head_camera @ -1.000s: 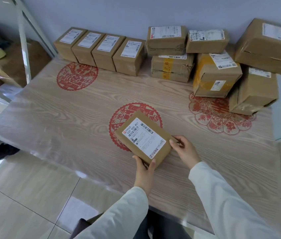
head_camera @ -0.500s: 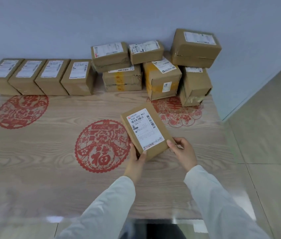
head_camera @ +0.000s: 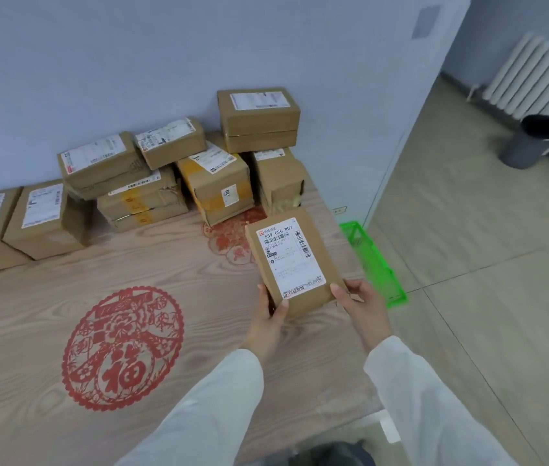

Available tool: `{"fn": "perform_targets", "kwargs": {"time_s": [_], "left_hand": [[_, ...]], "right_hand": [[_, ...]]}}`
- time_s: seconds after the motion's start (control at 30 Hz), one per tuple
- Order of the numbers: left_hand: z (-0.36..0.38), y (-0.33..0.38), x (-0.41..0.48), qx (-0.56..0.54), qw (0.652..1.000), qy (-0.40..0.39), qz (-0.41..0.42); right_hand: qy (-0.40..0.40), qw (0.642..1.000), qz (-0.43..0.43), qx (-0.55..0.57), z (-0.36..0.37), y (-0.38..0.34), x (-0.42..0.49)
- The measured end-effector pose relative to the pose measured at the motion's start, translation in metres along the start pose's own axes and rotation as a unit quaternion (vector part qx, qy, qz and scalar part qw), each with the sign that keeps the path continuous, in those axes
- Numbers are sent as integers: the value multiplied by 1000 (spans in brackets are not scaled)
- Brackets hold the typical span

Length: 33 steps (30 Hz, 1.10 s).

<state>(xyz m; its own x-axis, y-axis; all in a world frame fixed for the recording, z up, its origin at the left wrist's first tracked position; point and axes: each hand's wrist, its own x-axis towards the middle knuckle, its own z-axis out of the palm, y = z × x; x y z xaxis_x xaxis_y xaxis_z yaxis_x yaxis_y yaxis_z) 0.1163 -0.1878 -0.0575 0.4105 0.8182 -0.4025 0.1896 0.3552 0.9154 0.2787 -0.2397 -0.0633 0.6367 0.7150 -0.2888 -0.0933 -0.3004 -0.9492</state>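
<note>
You hold the parcel (head_camera: 295, 264) label up, tilted over the right end of the counter (head_camera: 199, 267). Your left hand (head_camera: 266, 322) grips its near left corner, thumb on top. Your right hand (head_camera: 362, 302) grips the near right corner. A green basket (head_camera: 375, 267) sits on the floor just beyond the parcel. Stacked boxes (head_camera: 212, 183) line the wall.

Left grip (head_camera: 266, 322) and right grip (head_camera: 365, 304) hold a labelled parcel (head_camera: 295, 264) by its near corners above the tabletop (head_camera: 31, 297). Stacked boxes (head_camera: 212, 183) lie beyond the grips, with a green basket (head_camera: 377, 264) to their right.
</note>
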Motion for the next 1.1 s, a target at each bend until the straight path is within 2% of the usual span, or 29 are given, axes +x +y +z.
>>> {"fn": "perform_targets", "kwargs": {"time_s": [0.37, 0.6, 0.83, 1.1], "left_hand": [[182, 17, 28, 36, 998, -44, 18], [283, 8, 43, 64, 993, -94, -8], [344, 12, 66, 89, 985, -145, -14], [383, 20, 130, 86, 985, -146, -20]], "right_hand": [[59, 997, 31, 30, -174, 8, 53], [107, 992, 52, 31, -275, 23, 72], [146, 984, 81, 62, -328, 32, 94], [136, 986, 87, 49, -354, 27, 167]]}}
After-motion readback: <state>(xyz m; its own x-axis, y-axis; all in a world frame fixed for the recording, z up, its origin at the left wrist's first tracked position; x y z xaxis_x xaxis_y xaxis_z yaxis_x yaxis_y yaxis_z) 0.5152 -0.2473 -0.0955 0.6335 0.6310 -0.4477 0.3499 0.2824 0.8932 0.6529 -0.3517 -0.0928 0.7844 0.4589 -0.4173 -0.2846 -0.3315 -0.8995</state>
